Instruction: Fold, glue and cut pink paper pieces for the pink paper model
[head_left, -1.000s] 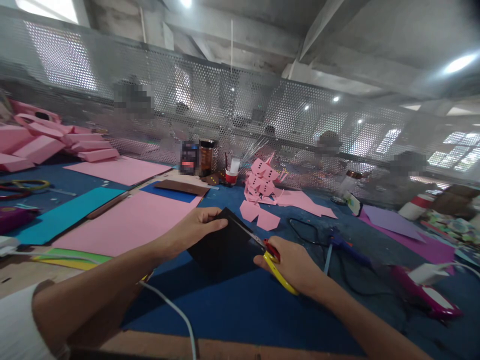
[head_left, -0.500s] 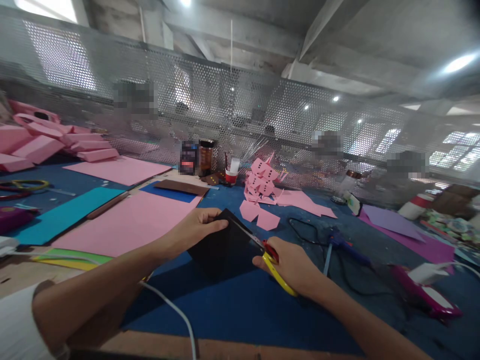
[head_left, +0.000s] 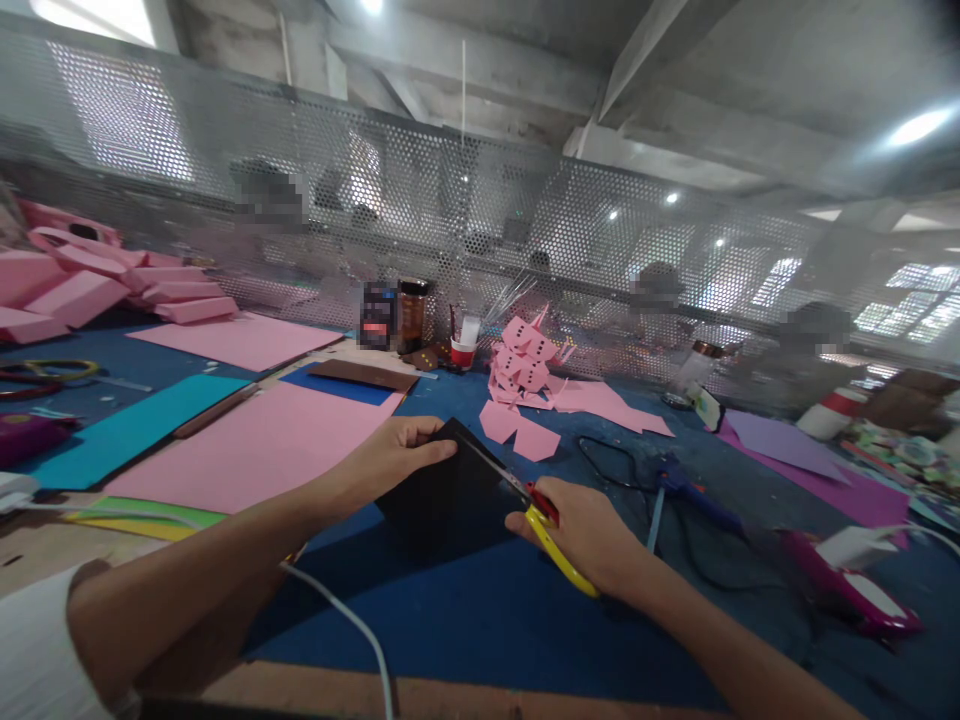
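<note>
My left hand (head_left: 411,450) pinches the upper left edge of a black sheet (head_left: 442,500), thumb on its face. The sheet is tilted above the blue table covering. In my right hand (head_left: 589,525) is a pair of scissors (head_left: 551,550) with yellow and red handles. Their blades lie along the sheet's upper right edge and point toward my left hand. Just beyond the sheet are cut pink pieces (head_left: 519,430) and a pink folded model with black dots (head_left: 525,355).
Left lie a large pink sheet (head_left: 262,450), a turquoise strip (head_left: 142,430) and pink folded shapes (head_left: 82,285). Right are a blue glue gun (head_left: 697,495), purple sheets (head_left: 817,460) and a magenta power strip (head_left: 851,585). A white cable (head_left: 349,615) crosses the front. Perforated metal screens (head_left: 450,220) stand behind.
The sheet and both hands stay almost in place. The scissors' yellow handle has shifted very slightly down and right.
</note>
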